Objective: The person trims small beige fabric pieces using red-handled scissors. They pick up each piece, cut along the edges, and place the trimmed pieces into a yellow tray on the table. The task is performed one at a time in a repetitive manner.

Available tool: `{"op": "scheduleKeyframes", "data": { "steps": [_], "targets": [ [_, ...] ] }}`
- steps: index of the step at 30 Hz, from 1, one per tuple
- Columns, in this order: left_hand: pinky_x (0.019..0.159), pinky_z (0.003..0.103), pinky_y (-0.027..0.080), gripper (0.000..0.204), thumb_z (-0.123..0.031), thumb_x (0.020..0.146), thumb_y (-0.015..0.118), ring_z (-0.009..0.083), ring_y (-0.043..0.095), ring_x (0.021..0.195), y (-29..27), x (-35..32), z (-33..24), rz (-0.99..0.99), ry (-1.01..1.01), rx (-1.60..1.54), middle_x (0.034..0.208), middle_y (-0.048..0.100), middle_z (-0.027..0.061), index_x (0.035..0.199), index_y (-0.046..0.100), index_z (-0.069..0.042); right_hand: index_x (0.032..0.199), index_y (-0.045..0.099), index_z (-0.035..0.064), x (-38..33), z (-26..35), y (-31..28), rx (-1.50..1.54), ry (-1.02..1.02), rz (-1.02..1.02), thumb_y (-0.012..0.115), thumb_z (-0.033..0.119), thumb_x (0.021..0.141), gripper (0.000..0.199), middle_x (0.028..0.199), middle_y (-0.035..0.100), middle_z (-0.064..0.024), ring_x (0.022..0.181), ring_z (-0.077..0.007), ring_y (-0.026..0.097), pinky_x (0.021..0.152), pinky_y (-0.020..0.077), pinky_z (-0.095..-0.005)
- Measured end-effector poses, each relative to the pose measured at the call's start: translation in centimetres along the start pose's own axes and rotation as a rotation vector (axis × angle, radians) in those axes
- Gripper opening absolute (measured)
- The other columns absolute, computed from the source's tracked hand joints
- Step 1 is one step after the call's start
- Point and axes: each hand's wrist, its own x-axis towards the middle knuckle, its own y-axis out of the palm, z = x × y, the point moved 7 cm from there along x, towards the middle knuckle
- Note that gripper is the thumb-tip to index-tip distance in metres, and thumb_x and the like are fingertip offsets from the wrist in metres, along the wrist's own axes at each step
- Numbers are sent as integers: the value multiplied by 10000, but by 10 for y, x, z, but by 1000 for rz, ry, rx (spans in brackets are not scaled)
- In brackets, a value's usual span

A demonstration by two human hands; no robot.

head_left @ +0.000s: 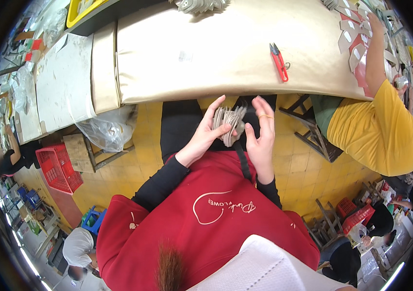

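My left hand (205, 135) grips a stack of flat grey cut pieces (227, 123) over my lap, thumb across the front of the stack. My right hand (260, 133), with a ring on one finger, stands upright just right of the stack, fingers extended and nearly touching its edge. A black strap (241, 160) runs down from under the stack across my red apron. Both hands sit just below the front edge of the beige padded table (206, 53).
Red thread snips (279, 61) lie on the table to the right. A person in a yellow shirt (381, 131) works at my right among grey and red cut pieces (354, 41). More grey pieces (199, 5) sit at the far edge. A clear bag (109, 128) and red crate (57, 169) stand left.
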Motion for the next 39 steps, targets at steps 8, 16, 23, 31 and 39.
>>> {"op": "scheduleKeyframes", "data": {
  "steps": [8, 16, 23, 31, 39],
  "targets": [
    [951, 337, 487, 1037, -78, 861, 768, 159, 573, 1127, 3, -10, -25, 126, -30, 239, 1362, 497, 116, 1604, 52, -184, 1434, 462, -24, 12, -11, 15, 167, -27, 433, 706, 159, 855, 654, 1448, 519, -180, 1374, -306, 467, 1162, 308, -392],
    [1043, 367, 423, 961, -92, 929, 685, 215, 465, 1292, 8, -16, -25, 183, -84, 238, 1562, 252, 111, 1605, 9, -192, 1352, 566, -11, 14, -26, 30, 545, 194, 440, 695, 125, 869, 519, 1321, 629, -163, 1269, -256, 568, 1103, 385, -372],
    [1024, 372, 430, 988, -97, 949, 666, 214, 515, 1231, 23, -15, -30, 202, 59, 465, 1497, 362, 159, 1595, -75, -202, 1300, 609, -16, 13, -21, 34, 527, 233, 469, 725, 117, 830, 502, 1217, 686, -149, 1214, -258, 606, 1094, 396, -376],
    [951, 329, 449, 933, -88, 1018, 541, 149, 553, 1047, 21, -13, -16, 163, 42, 328, 1305, 509, 169, 1562, -205, -226, 1099, 699, -11, 16, -18, 38, 409, 81, 450, 726, 144, 854, 291, 1087, 723, -141, 982, -249, 704, 1036, 454, -410],
    [1013, 344, 434, 1042, -54, 884, 728, 214, 546, 1187, 13, -19, -29, 167, -5, 45, 1340, 502, 165, 1574, -37, -213, 1281, 545, 10, 18, -2, 34, 373, -54, 636, 798, 175, 789, 577, 1148, 608, -145, 1059, -279, 623, 895, 503, -353]
  ]
}}
